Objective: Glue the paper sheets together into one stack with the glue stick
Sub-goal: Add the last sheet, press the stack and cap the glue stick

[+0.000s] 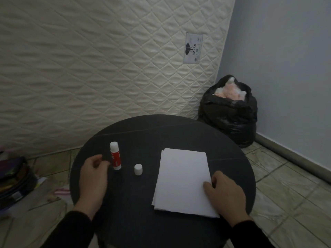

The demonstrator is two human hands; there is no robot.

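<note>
Judging by the white plastic cap (138, 169) off the upright red-and-white glue stick (115, 156) by the loosely curled, empty left hand (94, 167), the white paper sheets (184, 179) on the round black table (125, 203), pressed by the flat right hand (224, 192), look nearly or fully glued.

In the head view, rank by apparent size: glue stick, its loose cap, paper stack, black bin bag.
1. Paper stack and black bin bag: similar in the picture; the bag stands farther off, so unranked.
2. Glue stick.
3. Cap, smallest.
</note>
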